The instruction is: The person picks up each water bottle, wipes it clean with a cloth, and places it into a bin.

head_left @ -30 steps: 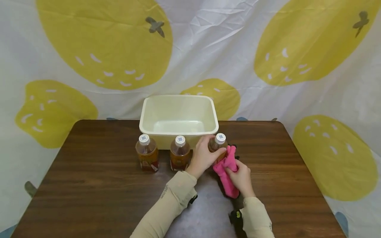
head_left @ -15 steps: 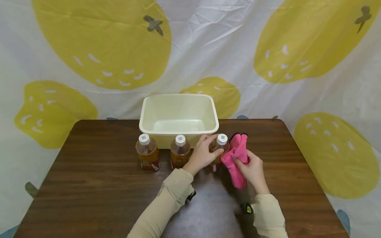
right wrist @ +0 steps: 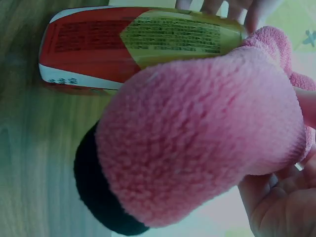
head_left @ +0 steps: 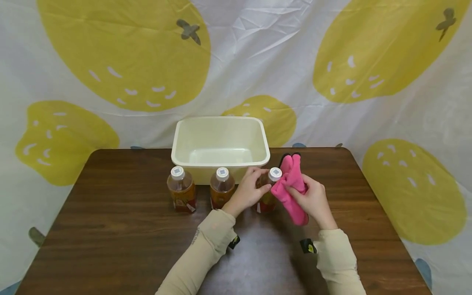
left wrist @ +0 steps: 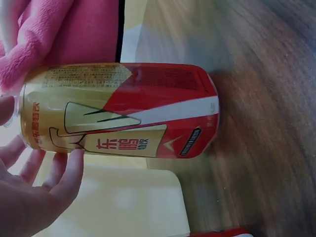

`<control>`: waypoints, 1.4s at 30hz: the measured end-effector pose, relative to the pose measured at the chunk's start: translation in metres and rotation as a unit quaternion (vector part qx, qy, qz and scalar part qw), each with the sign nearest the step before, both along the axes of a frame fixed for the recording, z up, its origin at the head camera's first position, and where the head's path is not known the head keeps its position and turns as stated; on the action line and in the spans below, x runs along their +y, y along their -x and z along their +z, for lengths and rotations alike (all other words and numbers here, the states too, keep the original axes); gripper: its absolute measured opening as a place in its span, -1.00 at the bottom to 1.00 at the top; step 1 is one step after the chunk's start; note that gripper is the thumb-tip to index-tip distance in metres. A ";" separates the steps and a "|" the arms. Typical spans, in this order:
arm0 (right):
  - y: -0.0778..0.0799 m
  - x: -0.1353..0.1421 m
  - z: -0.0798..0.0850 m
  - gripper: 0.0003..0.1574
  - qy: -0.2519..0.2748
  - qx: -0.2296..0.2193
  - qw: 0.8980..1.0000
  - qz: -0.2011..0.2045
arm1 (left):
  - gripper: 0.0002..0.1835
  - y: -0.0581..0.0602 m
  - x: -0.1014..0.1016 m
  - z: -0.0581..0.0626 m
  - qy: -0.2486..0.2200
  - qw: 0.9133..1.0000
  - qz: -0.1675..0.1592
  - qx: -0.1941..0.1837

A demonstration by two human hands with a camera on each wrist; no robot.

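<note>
My left hand (head_left: 248,191) grips the upper part of a plastic bottle (head_left: 267,201) with a white cap, its thumb on the near side. The bottle stands at the right end of a row, and its yellow and red label (left wrist: 128,111) fills the middle of the left wrist view. With my right hand (head_left: 312,200) I pinch a fluffy pink cloth (head_left: 293,176) with a black edge. The folded cloth rests against the bottle's upper right side, near the cap. In the right wrist view the cloth (right wrist: 197,133) covers part of the bottle and hides some of my right fingers.
Two matching bottles stand to the left, one in the middle (head_left: 222,186) and one at the end (head_left: 181,190). Right behind the row is a cream plastic bin (head_left: 221,165). A lemon-print curtain (head_left: 258,53) hangs behind the brown wooden table (head_left: 121,221).
My right hand has moved the pink cloth off the bottle's lower right side, out to the right, then up and back towards the cap. My left hand has kept its grip on the bottle.
</note>
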State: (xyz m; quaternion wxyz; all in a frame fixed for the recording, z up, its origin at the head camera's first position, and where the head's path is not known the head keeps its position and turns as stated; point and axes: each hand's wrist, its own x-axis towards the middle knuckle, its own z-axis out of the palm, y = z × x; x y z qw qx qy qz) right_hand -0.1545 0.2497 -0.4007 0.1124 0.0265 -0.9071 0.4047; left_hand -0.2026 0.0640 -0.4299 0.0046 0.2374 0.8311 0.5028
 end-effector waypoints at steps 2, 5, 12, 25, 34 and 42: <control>0.000 -0.001 0.003 -0.60 -0.004 -0.005 1.000 0.000 | -0.53 0.000 0.000 -0.001 0.000 1.000 -0.007 0.001; 0.000 -0.003 0.005 -0.61 -0.012 -0.005 1.000 0.000 | -0.52 0.000 0.000 -0.004 -0.009 1.000 -0.017 0.001; 0.004 -0.010 0.007 -0.65 -0.020 0.009 1.000 0.002 | -0.58 0.000 -0.002 -0.006 -0.021 0.999 -0.014 0.022; -0.003 -0.015 -0.003 -0.72 -0.017 0.031 0.999 -0.032 | -0.58 -0.002 0.001 -0.011 -0.018 0.999 0.007 0.051; -0.008 -0.015 -0.016 -0.72 -0.006 0.028 0.998 -0.057 | -0.58 -0.004 0.004 -0.010 -0.020 0.999 0.019 0.025; -0.010 -0.015 -0.022 -0.76 0.002 0.028 0.997 -0.068 | -0.58 -0.005 0.007 -0.011 -0.021 0.999 0.032 0.011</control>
